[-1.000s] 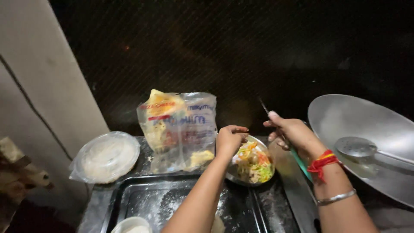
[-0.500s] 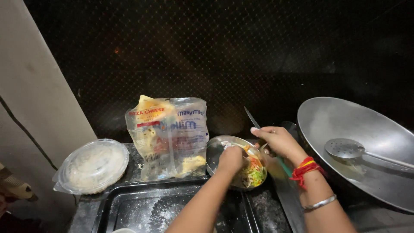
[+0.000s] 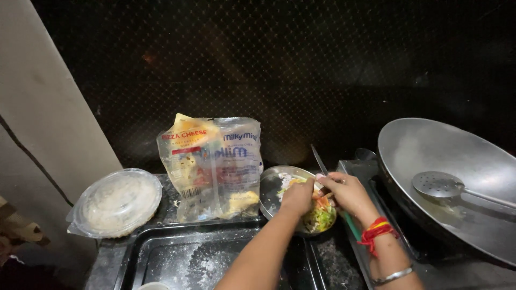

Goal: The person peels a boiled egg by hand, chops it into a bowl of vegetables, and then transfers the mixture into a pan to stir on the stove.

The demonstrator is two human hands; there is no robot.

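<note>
Two hands at work over one round steel plate (image 3: 271, 188) of chopped vegetables (image 3: 320, 216), which sits on the dark worktop (image 3: 333, 258) near its middle, between a plastic bag and a wok.

Left hand (image 3: 298, 196): curled, fingers bent down onto the vegetables; whether it pinches anything cannot be told. Forearm runs in from the lower edge of the view.

Right hand (image 3: 346, 192): closed around a knife (image 3: 319, 159), thin dark blade rising up and to the left above the plate's far rim. A green strip (image 3: 352, 226) shows under the wrist; whether it is the knife's handle cannot be told. Red thread band (image 3: 375, 232) on the wrist, thin metal bangle (image 3: 391, 276) further up the forearm.

Vegetables: mixed heap, green, orange and pale pieces, on the right half of the plate, partly hidden by both hands.

Other items:
- Clear plastic bag (image 3: 215, 166), standing upright just left of the plate, holding yellow packets with red and blue printing; touching or nearly touching the plate's left rim.
- Covered round container (image 3: 115, 201), clear domed lid, pale contents, at the left end of the worktop, well apart from the plate.
- Dark baking tray (image 3: 183, 258), dusted with white powder, along the near edge, in front of the bag.
- Large steel wok (image 3: 430, 150) at the right end, with a perforated skimmer (image 3: 438, 185) lying inside it, handle pointing right.
- Dark mesh-patterned wall (image 3: 295, 70) behind everything.
</note>
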